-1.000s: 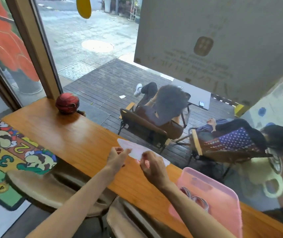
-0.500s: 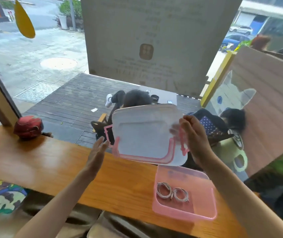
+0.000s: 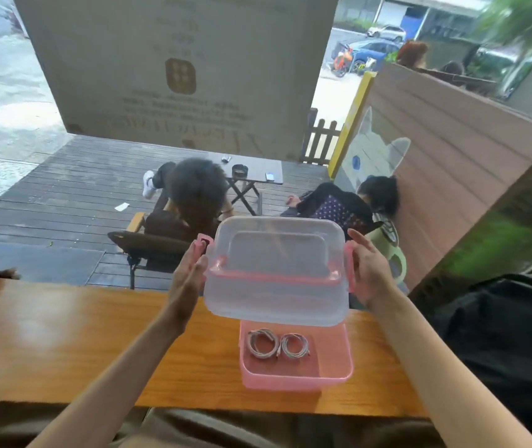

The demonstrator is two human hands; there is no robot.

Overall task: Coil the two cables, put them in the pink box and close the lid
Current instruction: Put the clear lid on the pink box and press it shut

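Left hand (image 3: 188, 279) fingers straight and together, palm flat against the left side of the translucent rectangular plastic lid with pink latches (image 3: 276, 273); right hand (image 3: 368, 273) fingers together, pressed on its right latch. The lid, tilted upright half a second ago, now lies level above the pink plastic box (image 3: 297, 378). Two coiled grey cables (image 3: 277, 344) lie side by side inside the box on the wooden counter (image 3: 64, 344). Both forearms extended.
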